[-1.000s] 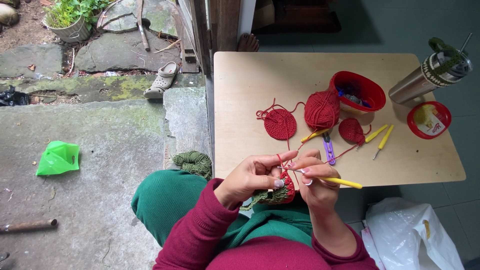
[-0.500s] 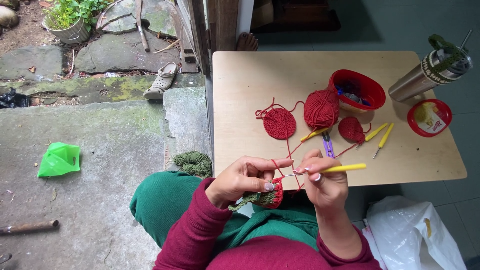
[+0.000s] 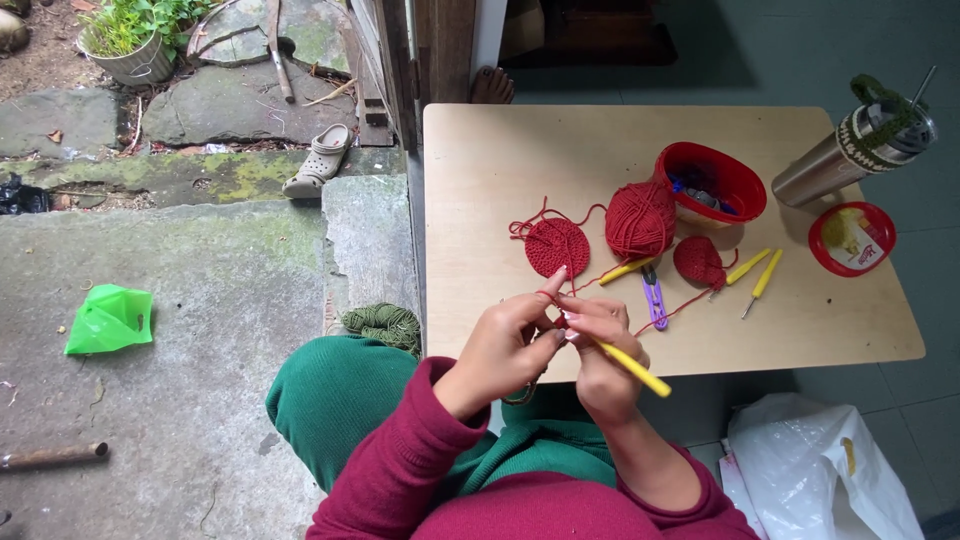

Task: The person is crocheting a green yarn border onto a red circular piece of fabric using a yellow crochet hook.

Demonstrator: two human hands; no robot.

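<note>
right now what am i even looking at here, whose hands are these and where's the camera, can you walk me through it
There is no machine here. A camera worn on a person's head looks straight down at their own two hands. The person sits at a low wooden table by a stone step.

The right hand holds a yellow crochet hook. The left hand pinches red yarn at the fingers; the worked piece itself is mostly hidden between the hands.

On the table lie a flat red crocheted circle, a red yarn ball, a smaller red piece, a red bowl, spare yellow hooks, a purple snipper, a metal tumbler and a red lid. Green yarn sits on the step.
</note>
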